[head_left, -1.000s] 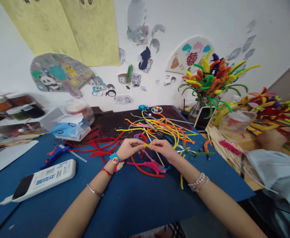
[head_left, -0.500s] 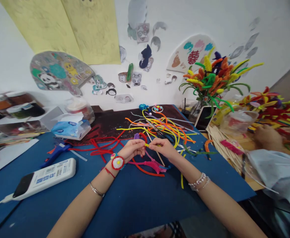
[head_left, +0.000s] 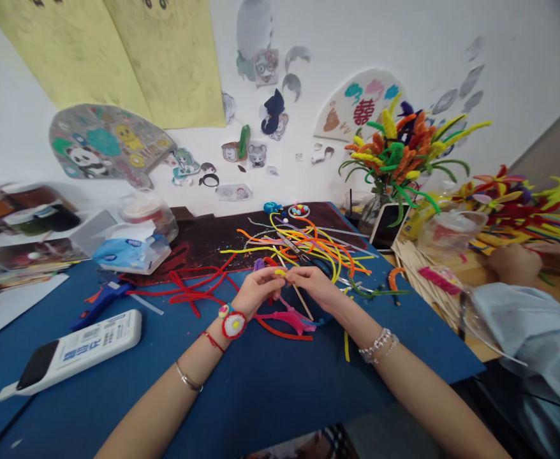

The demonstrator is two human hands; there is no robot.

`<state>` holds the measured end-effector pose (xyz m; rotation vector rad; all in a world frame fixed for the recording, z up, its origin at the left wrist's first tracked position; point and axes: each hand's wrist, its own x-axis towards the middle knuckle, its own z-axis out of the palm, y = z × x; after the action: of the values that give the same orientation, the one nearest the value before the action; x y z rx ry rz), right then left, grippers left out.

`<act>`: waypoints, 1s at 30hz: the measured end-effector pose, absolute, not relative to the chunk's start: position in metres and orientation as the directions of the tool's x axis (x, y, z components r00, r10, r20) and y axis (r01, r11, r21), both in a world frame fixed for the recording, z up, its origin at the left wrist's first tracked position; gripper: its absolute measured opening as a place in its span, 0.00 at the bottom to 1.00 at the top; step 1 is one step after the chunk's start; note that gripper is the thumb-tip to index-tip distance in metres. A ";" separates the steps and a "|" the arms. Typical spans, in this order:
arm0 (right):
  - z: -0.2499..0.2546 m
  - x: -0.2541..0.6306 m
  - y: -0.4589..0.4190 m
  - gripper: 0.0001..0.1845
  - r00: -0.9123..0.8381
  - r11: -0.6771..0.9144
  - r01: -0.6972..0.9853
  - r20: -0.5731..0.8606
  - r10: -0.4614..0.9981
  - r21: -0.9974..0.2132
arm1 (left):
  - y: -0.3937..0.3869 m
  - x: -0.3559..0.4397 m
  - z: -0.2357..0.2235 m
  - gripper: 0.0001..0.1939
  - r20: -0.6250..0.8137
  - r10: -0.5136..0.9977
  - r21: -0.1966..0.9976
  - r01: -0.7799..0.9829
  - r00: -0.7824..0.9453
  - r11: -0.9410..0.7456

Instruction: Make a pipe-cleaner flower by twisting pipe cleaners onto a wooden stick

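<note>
Both hands meet over the blue table in the middle of the view. My left hand (head_left: 259,288) pinches a short yellow pipe cleaner (head_left: 280,272) between thumb and forefinger. Fingertips of my right hand (head_left: 312,284) are closed on the same yellow piece from the other side; most of it is hidden by the fingers. Just below the hands lie a pink pipe-cleaner piece (head_left: 295,320) and a thin wooden stick (head_left: 303,302). Behind them spreads a pile of yellow, orange and purple pipe cleaners (head_left: 328,245), with scissors (head_left: 303,255) among it. Red pipe cleaners (head_left: 189,288) lie to the left.
A white power bank (head_left: 83,349), a blue glue gun (head_left: 101,306) and a tissue pack (head_left: 129,250) are on the left. To the right stand a propped phone (head_left: 389,226), wooden sticks (head_left: 423,280) and a pipe-cleaner bouquet (head_left: 404,150). Another person's hand (head_left: 514,264) is farther right.
My fingertips have drawn closer together, leaving less of the yellow piece showing, which now looks bent. The whole view has shifted slightly. The other person's hand stays at the right.
</note>
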<state>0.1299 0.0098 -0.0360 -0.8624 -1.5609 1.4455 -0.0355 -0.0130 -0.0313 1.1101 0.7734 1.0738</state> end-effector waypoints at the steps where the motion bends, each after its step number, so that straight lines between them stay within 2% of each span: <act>1: -0.035 0.130 0.009 0.12 -0.437 0.127 -0.023 0.124 0.891 -0.992 | -0.013 -0.034 -0.034 0.17 0.031 0.958 0.965 -0.258 0.286 0.046; 6: -0.026 0.139 0.012 0.16 -0.518 0.264 0.136 0.159 0.841 -0.955 | -0.012 -0.030 -0.042 0.12 0.084 0.978 0.985 -0.166 0.189 -0.052; 8: -0.023 0.146 0.017 0.15 -0.543 0.366 0.258 0.179 0.820 -0.894 | -0.012 -0.030 -0.043 0.12 0.087 0.980 0.985 -0.163 0.180 -0.057; 9: -0.023 0.151 0.020 0.13 -0.552 0.436 0.342 0.198 0.810 -0.832 | -0.012 -0.029 -0.043 0.13 0.081 0.981 0.985 -0.162 0.178 -0.052; 11: -0.024 0.159 0.025 0.11 -0.565 0.575 0.527 0.248 0.787 -0.626 | -0.011 -0.028 -0.043 0.13 0.063 0.982 0.986 -0.163 0.181 -0.034; 14: -0.032 0.164 0.029 0.09 -0.599 0.637 0.696 0.222 0.769 -0.331 | -0.011 -0.025 -0.042 0.14 0.047 0.981 0.978 -0.208 0.186 -0.007; 17: -0.038 0.160 0.029 0.07 -0.624 0.655 0.724 0.201 0.755 -0.215 | -0.010 -0.023 -0.044 0.14 0.035 0.981 0.966 -0.260 0.190 0.016; 21: -0.038 0.155 0.026 0.05 -0.589 0.633 0.757 0.246 0.769 -0.164 | -0.008 -0.025 -0.050 0.14 0.018 0.975 0.957 -0.287 0.223 0.048; 26: -0.038 0.156 0.029 0.08 -0.521 0.599 0.755 0.309 0.795 -0.268 | -0.007 -0.027 -0.053 0.14 -0.014 0.969 0.955 -0.284 0.245 0.085; 30: -0.037 0.159 0.028 0.11 -0.588 0.644 0.695 0.264 0.765 -0.318 | -0.006 -0.027 -0.054 0.16 -0.022 0.967 0.953 -0.288 0.252 0.096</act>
<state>0.1595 0.0283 -0.0375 -1.1565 -2.4895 0.2546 -0.0274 -0.0061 -0.0544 1.0524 0.8385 1.1126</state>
